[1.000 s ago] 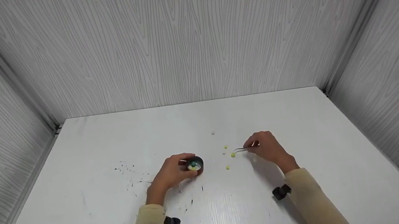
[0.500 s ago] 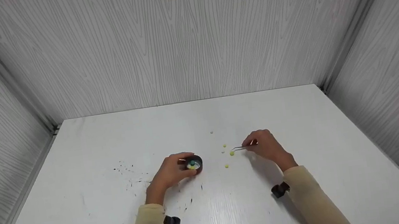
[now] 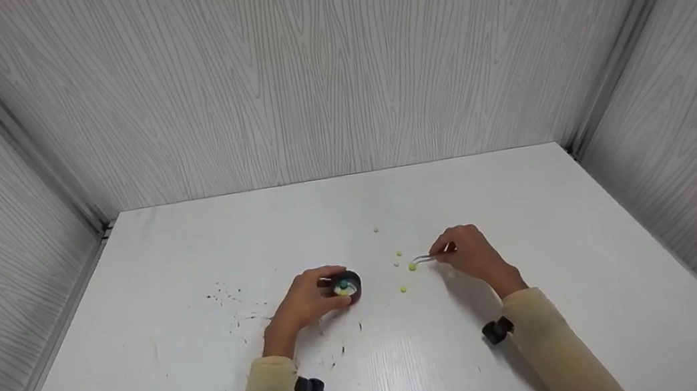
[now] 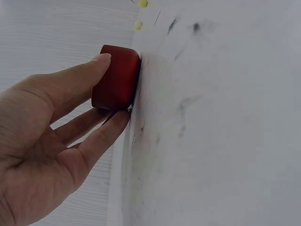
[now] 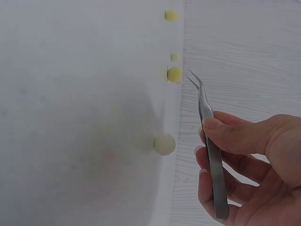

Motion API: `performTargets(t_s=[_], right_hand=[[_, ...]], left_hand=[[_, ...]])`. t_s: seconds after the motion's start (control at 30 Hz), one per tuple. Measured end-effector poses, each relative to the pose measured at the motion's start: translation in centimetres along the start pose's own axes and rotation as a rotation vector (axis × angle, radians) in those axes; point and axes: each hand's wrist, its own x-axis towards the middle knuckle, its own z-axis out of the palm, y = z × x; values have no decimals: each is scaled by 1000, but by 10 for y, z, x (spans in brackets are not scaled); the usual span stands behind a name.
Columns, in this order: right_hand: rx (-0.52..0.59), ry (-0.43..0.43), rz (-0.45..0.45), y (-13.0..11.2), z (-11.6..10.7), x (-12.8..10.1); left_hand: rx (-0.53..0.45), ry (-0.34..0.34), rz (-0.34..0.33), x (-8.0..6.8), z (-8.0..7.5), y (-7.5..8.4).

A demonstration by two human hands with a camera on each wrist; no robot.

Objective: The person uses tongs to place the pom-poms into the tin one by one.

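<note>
My left hand (image 3: pixel 306 300) grips a small round cup (image 4: pixel 117 77) by its sides, thumb on one side and fingers on the other. The cup is red outside in the left wrist view; in the head view its dark rim surrounds a green ball (image 3: pixel 343 284) and some yellow and white bits. My right hand (image 3: pixel 469 253) pinches bent-tip metal tweezers (image 5: pixel 212 150) between thumb and fingers. The tweezer tips stand slightly apart with nothing between them. In the head view they are close to a yellow-green ball (image 3: pixel 412 266) on the table.
Around the tweezers lie other small balls: yellow ones (image 3: pixel 403 289) (image 3: pixel 398 253) and white ones (image 3: pixel 396 264) (image 3: pixel 376 229). Dark specks and streaks (image 3: pixel 225 294) mark the white table (image 3: pixel 488 184) on the left. Grey wood-patterned panels (image 3: pixel 319 78) enclose the back and sides.
The head view has shifted slightly, so everything appears a little further right than half a second ago. Both hands keep nearly the same positions and grips.
</note>
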Motion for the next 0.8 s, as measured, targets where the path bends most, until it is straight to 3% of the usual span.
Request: performTargets(t_s=[0.8], right_hand=[[4,-8,4,4,2,1]], left_hand=[[-3,7,9,1,1,1]])
